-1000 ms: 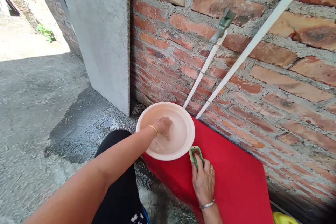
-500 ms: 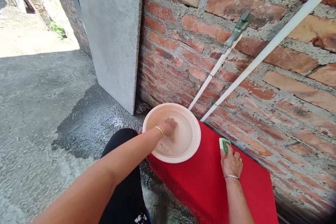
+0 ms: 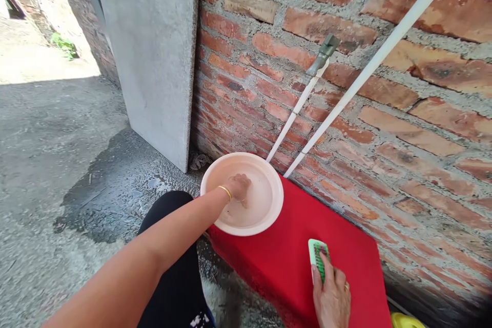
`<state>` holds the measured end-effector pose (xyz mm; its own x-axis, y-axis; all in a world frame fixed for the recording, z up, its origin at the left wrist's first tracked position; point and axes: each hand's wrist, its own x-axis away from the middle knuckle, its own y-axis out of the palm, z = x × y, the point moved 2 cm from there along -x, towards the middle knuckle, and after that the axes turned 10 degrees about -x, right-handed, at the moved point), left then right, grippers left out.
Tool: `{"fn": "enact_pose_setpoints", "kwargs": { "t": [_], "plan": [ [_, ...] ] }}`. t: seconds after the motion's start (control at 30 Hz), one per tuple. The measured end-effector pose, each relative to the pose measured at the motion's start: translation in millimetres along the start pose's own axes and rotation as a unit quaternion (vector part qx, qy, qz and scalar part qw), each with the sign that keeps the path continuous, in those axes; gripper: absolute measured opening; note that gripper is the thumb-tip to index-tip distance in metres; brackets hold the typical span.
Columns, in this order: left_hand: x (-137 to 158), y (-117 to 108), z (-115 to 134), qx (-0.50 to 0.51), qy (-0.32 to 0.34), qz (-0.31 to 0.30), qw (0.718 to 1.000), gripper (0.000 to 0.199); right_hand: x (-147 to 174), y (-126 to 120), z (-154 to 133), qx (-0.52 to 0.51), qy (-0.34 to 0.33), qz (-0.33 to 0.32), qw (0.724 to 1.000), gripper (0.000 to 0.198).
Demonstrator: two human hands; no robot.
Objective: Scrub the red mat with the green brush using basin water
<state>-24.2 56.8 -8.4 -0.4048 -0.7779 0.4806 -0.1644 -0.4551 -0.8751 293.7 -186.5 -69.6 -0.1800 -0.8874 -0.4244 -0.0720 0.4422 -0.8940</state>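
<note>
My left hand (image 3: 237,187), with a yellow bangle at the wrist, dips into cloudy water inside a pale pink basin (image 3: 209,174). Its fingertips are under the water, so I cannot make out how they are closed or whether they hold anything. On the right, a green and white scrubbing brush (image 3: 312,246) has its bristles facing up. My right hand (image 3: 331,292) grips the brush by its near end, thumb and fingers along its sides. Beneath the brush and the basin is a red cloth-like surface (image 3: 292,230).
A rough brick wall (image 3: 346,174) runs along the far side. Two white pipes (image 3: 369,69) slant up it, the shorter ending in a grey tap (image 3: 323,54). A grey slab (image 3: 154,56) leans at the left. The concrete floor (image 3: 49,148) is partly wet. Something yellow (image 3: 405,321) shows at the lower right.
My right hand has brought the brush nearer to me, down the red surface, with more of its bristles now showing. My left hand stays in the basin. The view has shifted slightly.
</note>
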Motion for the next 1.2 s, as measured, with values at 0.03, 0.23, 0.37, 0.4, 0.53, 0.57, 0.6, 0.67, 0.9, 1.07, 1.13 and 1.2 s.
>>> {"fn": "enact_pose_setpoints", "kwargs": {
  "t": [0.03, 0.23, 0.37, 0.4, 0.53, 0.57, 0.6, 0.67, 0.9, 1.07, 1.13, 1.2],
  "plan": [
    [-0.1, -0.1, -0.2, 0.000, -0.001, 0.001, 1.000, 0.099, 6.4, 1.1, -8.8, -0.025, -0.019, -0.004, 1.000, 0.054],
    [-0.4, -0.2, -0.6, -0.013, -0.003, -0.001, 1.000, 0.095, 6.1, 15.2, -72.9, -0.095, -0.103, -0.041, 0.989, 0.040],
    [0.0, 0.9, -0.7, -0.018, -0.001, -0.003, 1.000, 0.091, -36.4, 31.6, -100.6, -0.076, -0.105, -0.056, 0.990, 0.040],
    [0.2, 1.2, -0.7, -0.017, -0.003, -0.002, 1.000, 0.090, -49.6, 36.3, -103.8, -0.069, -0.103, -0.062, 0.990, 0.041],
    [0.5, 2.2, -0.9, -0.013, -0.004, 0.000, 1.000, 0.088, -100.1, 53.6, -98.1, -0.034, -0.066, -0.105, 0.992, 0.042],
    [0.3, 2.3, -0.9, -0.014, -0.003, 0.000, 1.000, 0.088, -110.9, 56.5, -91.4, -0.024, -0.049, -0.114, 0.992, 0.042],
    [0.1, 2.3, -0.9, -0.016, -0.003, 0.002, 1.000, 0.089, -120.9, 58.4, -82.6, -0.014, -0.030, -0.120, 0.992, 0.043],
    [-0.6, 2.4, -0.8, -0.021, -0.001, 0.005, 1.000, 0.090, -137.7, 58.7, -59.1, 0.004, 0.006, -0.120, 0.993, 0.044],
    [-1.6, 2.6, 0.5, -0.023, 0.001, 0.002, 1.000, 0.092, -145.9, 22.2, 56.6, 0.074, 0.149, -0.079, 0.983, 0.053],
    [0.1, -0.1, 1.1, -0.012, 0.001, 0.002, 1.000, 0.095, -93.6, -2.3, 121.3, 0.115, 0.211, -0.023, 0.970, 0.057],
    [0.8, -1.3, 1.4, -0.009, 0.000, 0.003, 1.000, 0.097, -67.4, -7.9, 130.2, 0.126, 0.208, -0.002, 0.970, 0.060],
    [1.4, -2.0, 1.9, -0.006, 0.001, 0.001, 1.000, 0.099, -42.7, -13.6, 127.9, 0.131, 0.190, 0.016, 0.973, 0.062]
  ]
}}
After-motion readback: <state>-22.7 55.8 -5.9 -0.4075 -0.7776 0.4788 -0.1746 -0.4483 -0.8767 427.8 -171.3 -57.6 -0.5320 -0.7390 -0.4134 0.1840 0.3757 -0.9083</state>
